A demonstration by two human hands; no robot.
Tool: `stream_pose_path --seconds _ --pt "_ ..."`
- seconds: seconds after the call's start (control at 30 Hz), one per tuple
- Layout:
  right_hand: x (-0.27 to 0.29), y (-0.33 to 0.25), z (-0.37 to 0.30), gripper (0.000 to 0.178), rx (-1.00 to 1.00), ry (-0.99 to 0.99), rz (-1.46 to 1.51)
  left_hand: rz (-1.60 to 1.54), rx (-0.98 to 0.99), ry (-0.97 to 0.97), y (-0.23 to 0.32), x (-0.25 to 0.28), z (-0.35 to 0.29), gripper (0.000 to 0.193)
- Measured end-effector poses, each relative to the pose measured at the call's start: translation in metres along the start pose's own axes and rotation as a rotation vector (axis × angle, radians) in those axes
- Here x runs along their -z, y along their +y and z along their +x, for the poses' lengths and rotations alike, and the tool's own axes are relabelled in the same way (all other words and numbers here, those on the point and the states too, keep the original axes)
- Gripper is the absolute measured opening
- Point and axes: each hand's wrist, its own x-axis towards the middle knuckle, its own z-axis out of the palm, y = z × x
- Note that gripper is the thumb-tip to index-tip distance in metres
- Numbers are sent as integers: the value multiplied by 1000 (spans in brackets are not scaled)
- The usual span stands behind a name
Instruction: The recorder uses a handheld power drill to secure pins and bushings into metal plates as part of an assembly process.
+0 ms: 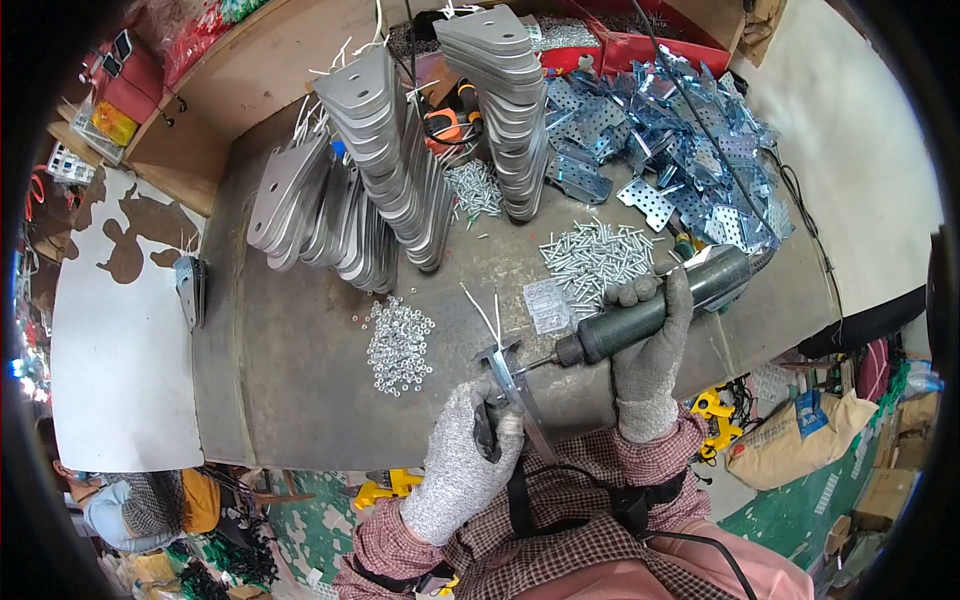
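My left hand (468,445), in a grey knit glove, is closed round a flat grey metal plate (524,398) close to the table's front edge. A small bracket-like part (500,357) and a white cord (484,313) are at the plate's upper end. My right hand (655,350), gloved too, is wrapped round a dark power screwdriver (625,328) lying nearly level. Its bit (538,364) points left and reaches the plate's upper end; the exact contact point is too small to make out. Beside the screwdriver's front end lies a small clear plastic piece (546,305).
Loose screws (598,258) and a heap of perforated blue-silver brackets (690,150) lie beyond my right hand. A pile of small nuts (398,345) sits left of centre. Tall stacks of metal plates (380,140) stand at the back. A cable (690,100) hangs across the brackets.
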Motion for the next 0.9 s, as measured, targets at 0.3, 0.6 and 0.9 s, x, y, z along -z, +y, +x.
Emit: stream_pose_path --seconds 0.3,0.6,0.9 --pt "-11 -2 3 25 -232 -102 629 -28 -660 130 -29 4 7 36" --pt "10 6 12 27 -219 -151 465 501 -310 390 -29 35 13 23" --pt "7 9 10 30 -246 -153 471 1020 -434 -75 -33 57 47 23"
